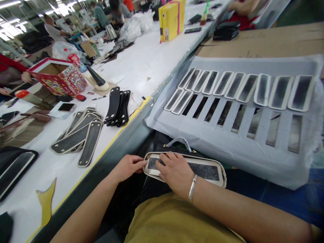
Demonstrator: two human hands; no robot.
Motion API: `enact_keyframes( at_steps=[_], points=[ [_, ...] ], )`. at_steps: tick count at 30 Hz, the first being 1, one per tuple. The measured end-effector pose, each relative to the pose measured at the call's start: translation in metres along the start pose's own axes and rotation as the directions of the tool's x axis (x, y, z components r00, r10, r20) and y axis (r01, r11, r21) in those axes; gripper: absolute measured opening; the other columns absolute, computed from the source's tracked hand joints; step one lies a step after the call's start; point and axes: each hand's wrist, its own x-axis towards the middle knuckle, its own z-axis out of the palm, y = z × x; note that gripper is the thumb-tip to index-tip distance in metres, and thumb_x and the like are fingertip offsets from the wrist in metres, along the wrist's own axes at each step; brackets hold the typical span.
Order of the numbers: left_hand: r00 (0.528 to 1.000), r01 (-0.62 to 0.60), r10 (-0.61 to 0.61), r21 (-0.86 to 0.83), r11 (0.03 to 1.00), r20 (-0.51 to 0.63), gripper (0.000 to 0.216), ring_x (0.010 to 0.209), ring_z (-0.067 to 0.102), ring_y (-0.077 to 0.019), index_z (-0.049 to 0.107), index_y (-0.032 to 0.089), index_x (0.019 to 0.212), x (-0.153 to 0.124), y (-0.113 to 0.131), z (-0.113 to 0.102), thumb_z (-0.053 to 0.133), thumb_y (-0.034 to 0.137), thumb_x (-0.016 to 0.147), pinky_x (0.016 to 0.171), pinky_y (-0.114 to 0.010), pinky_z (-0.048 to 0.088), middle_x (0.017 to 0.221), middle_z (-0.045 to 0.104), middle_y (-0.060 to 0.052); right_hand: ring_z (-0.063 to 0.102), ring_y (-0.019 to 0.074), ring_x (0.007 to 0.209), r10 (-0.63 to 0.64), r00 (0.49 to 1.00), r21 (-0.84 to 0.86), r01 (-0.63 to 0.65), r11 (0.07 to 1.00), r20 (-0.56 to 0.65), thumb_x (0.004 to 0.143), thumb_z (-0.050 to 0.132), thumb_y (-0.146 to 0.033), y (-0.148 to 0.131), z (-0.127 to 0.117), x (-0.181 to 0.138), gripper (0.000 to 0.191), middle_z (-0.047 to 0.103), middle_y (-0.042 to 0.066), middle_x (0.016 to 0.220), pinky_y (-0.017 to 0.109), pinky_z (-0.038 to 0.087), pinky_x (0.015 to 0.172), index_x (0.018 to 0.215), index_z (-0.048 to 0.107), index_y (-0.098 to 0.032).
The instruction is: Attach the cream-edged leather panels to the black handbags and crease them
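A dark bag rests across my lap with its long, pale-rimmed base facing up. Inside the rim lies a cream panel with a dark grey strip. My left hand pinches the rim at the base's left end between thumb and fingers. Flat on the panel's left half, my right hand has its fingers spread, hiding part of the strip. A light handle sticks out beyond the bag's far side, near small gold-coloured fittings.
Rows of pale-edged oblong panels lie on a grey slotted sheet at right. On the white table are black straps, grey strap pieces, a red box and a yellow box. People work in the background.
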Motion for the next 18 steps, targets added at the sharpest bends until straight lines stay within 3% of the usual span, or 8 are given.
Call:
enact_keyframes(
  at_steps=[3,6,11,18],
  points=[
    [0.990,-0.066,0.102,0.315,0.947,-0.099,0.038,0.054,0.051,-0.0119,0.062,0.015,0.062,-0.006,0.007,0.007,0.048,0.044,0.081,0.054,-0.023,0.037,0.055,0.057,0.002,0.047,0.0249,0.100,0.000,1.000,-0.001,0.000,1.000,0.001,0.087,0.051,-0.026,0.000,0.001,0.000,0.018,0.057,0.008,0.110,0.039,0.035,0.078,0.103,0.059,-0.021],
    [0.973,-0.060,0.160,0.491,0.869,-0.165,0.039,0.052,0.048,-0.0119,0.058,0.016,0.055,-0.008,0.013,0.013,0.042,0.039,0.083,0.052,-0.023,0.031,0.050,0.054,0.001,0.047,0.0252,0.100,0.001,1.000,-0.004,-0.001,1.000,0.001,0.087,0.051,-0.026,0.000,0.001,0.000,0.018,0.057,0.009,0.111,0.039,0.035,0.078,0.103,0.059,-0.021],
    [0.952,-0.044,0.211,0.582,0.812,-0.223,0.038,0.052,0.048,-0.0121,0.058,0.016,0.054,-0.009,0.016,0.020,0.040,0.032,0.083,0.054,-0.024,0.028,0.051,0.055,0.000,0.046,0.0252,0.100,0.006,1.000,-0.001,-0.006,1.000,-0.013,0.087,0.052,-0.025,-0.001,0.001,-0.001,0.017,0.057,0.008,0.110,0.039,0.034,0.078,0.101,0.059,-0.021],
    [0.961,-0.026,0.189,0.611,0.791,-0.203,0.037,0.055,0.051,-0.0136,0.061,0.017,0.059,-0.010,0.021,0.021,0.040,0.031,0.085,0.056,-0.025,0.029,0.054,0.059,-0.002,0.046,0.0253,0.101,-0.007,1.000,-0.002,0.007,1.000,-0.014,0.087,0.051,-0.024,0.000,0.001,0.000,0.016,0.057,0.009,0.111,0.038,0.034,0.078,0.101,0.059,-0.021]
  ],
)
